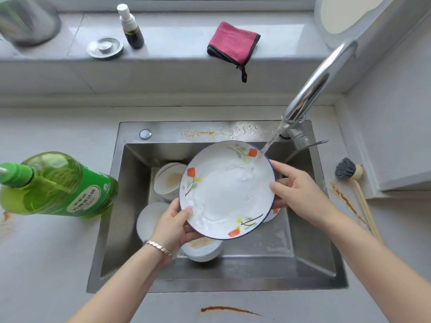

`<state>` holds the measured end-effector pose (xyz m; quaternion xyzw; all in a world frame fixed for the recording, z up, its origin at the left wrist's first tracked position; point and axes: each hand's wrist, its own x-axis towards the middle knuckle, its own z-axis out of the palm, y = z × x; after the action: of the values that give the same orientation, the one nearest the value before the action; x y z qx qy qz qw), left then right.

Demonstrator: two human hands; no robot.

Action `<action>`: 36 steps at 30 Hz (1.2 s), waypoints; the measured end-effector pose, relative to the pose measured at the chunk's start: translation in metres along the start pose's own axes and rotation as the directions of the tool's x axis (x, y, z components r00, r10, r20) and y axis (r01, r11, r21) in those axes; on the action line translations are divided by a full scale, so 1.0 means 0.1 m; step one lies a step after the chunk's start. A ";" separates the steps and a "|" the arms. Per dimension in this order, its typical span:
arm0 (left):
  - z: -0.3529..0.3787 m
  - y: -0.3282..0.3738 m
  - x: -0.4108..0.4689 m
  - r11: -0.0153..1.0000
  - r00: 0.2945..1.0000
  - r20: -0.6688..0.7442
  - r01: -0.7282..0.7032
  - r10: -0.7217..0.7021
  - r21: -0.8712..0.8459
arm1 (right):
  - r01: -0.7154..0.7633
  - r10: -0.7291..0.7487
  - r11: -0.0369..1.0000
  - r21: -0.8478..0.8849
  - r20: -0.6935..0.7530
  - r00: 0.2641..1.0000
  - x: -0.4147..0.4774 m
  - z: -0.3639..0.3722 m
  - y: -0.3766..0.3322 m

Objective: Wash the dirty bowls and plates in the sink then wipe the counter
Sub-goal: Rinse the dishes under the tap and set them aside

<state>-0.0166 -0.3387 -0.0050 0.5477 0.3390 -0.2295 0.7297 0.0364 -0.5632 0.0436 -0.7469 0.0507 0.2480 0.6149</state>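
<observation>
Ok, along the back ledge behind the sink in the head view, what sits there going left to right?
Blurred metal container → round metal drain stopper → small spray bottle → folded pink cloth.

Grey worktop [46,252] here, steel sink [130,229] set into it. Green soap bottle [58,185] sits left, just beside the sink; dish brush [347,171] lies right. Brown streaks [228,308] smear the front edge and right side. Up on the ledge [175,52] behind: pink cloth [233,40], small spray bottle [130,26], metal sink plug [105,48].
</observation>
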 end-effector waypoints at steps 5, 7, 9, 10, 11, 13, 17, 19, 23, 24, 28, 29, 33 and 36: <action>-0.12 0.01 -0.14 0.999 0.997 -0.067 0.039 -0.038 0.014 | -0.130 0.130 0.992 -0.008 0.050 0.990 -0.01 0.07 0.18; -0.18 0.01 -0.20 0.997 0.990 -0.138 0.036 -0.026 0.075 | -0.029 0.038 0.963 -0.269 0.028 0.999 -0.08 0.17 0.36; -0.23 0.04 -0.25 0.993 0.979 -0.201 0.048 -0.026 0.109 | 0.190 -0.145 0.787 -0.587 0.125 0.982 -0.18 0.33 0.45; -0.25 0.05 -0.27 0.992 0.972 -0.232 0.053 -0.026 0.113 | 0.306 -0.198 0.721 -0.621 0.239 0.951 -0.21 0.42 0.45; -0.27 0.07 -0.28 0.992 0.965 -0.263 0.054 -0.022 0.113 | 0.394 -0.209 0.688 -0.610 0.353 0.912 -0.22 0.50 0.46; -0.30 0.12 -0.30 0.993 0.951 -0.309 0.051 -0.015 0.108 | 0.569 -0.322 0.578 -0.585 0.477 0.818 -0.20 0.66 0.49; -0.30 0.22 -0.33 0.994 0.943 -0.332 0.026 0.013 0.111 | 0.677 -0.542 0.422 -0.602 0.431 0.721 -0.06 0.87 0.56; -0.27 0.30 -0.34 0.990 0.953 -0.302 0.022 0.021 0.139 | 0.681 -0.585 0.430 -0.593 0.391 0.710 -0.01 0.87 0.59; -0.21 0.39 -0.22 0.942 0.960 -0.259 -0.018 0.110 0.334 | 0.431 -0.420 0.794 -0.428 0.125 0.899 -0.03 0.73 0.53; -0.21 0.38 -0.15 0.921 0.951 -0.264 -0.051 0.164 0.385 | 0.306 -0.304 0.909 -0.284 0.053 0.951 -0.03 0.67 0.53; -0.14 0.29 0.12 0.936 0.955 -0.269 -0.021 0.122 0.351 | -0.020 0.034 0.953 0.304 -0.041 0.999 -0.04 0.35 0.54; -0.09 0.27 0.18 0.945 0.966 -0.249 0.022 0.063 0.325 | -0.050 0.072 0.917 0.396 -0.041 0.997 -0.04 0.27 0.56; 0.16 0.25 0.26 0.976 0.990 -0.082 0.126 -0.113 0.178 | -0.088 0.145 0.782 0.617 -0.043 0.988 -0.02 0.01 0.63; 0.29 0.32 0.33 0.987 0.989 -0.019 0.145 -0.144 0.070 | -0.097 0.169 0.710 0.697 -0.035 0.985 -0.01 -0.15 0.67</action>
<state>0.0353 -0.3554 -0.0042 0.5489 0.3747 -0.2897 0.6888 0.0143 -0.5939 -0.0139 -0.4680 0.2227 0.2184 0.8268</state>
